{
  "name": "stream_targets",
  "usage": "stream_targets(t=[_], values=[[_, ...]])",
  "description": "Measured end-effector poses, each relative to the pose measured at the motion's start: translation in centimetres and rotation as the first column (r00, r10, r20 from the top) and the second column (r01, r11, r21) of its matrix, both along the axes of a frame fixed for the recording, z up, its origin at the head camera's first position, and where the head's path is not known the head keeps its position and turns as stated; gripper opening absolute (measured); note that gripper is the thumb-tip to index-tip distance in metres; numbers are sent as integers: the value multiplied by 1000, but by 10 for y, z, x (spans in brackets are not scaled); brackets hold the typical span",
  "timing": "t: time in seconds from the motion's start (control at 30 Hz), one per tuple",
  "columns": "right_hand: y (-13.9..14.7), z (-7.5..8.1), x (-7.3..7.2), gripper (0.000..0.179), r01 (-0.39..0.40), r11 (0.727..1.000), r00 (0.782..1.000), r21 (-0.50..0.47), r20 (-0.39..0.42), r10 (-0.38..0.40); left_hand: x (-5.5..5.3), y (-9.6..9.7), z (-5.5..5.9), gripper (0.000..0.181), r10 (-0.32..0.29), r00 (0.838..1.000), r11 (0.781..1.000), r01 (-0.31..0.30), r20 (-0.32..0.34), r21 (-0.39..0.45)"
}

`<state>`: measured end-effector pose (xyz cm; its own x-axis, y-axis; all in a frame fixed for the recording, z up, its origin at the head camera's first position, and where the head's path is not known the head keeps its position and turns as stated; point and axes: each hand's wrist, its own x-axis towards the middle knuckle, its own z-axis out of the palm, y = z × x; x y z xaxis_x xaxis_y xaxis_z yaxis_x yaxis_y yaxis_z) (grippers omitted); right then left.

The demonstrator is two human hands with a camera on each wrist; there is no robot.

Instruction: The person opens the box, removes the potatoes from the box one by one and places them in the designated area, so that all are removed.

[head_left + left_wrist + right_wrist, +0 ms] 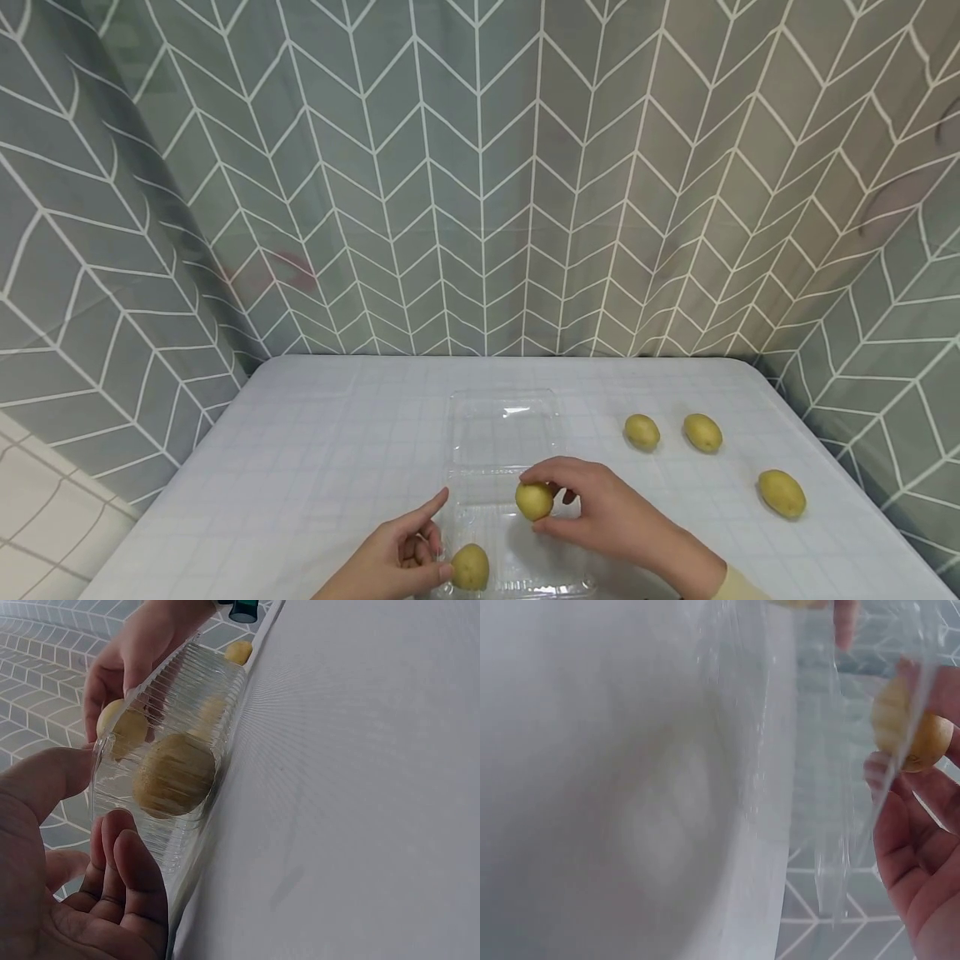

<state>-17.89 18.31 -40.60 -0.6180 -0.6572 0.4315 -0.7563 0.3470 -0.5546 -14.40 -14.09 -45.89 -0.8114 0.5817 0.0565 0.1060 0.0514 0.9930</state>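
Holds one potato [534,503] in the grip of the right hand [596,510], above the clear container [536,562], with broad room toward the left edge of the counter [300,467]. Points it perhaps end-on (long axis hard to read). Has the left hand [393,552] loosely bent, index finger straight, beside the container's left wall and a second potato [470,567]. Shows three more potatoes [702,432] toward the right edge, slanting front-right: five in all.
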Motion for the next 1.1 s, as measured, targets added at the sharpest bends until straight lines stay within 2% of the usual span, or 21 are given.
stream_targets(t=[0.63,0.93,1.1], values=[[43,4,3,45,146,989,988,-24,-48,-147,0,-2,0,81,1,1000,1000,-1,17,4],[66,2,6,44,276,961,961,7,-12,-276,-1,-3,-1,80,2,1000,1000,-2,14,5],[81,-2,12,45,330,944,944,12,-25,-330,-1,-1,-1,80,-1,1000,1000,1,13,4]])
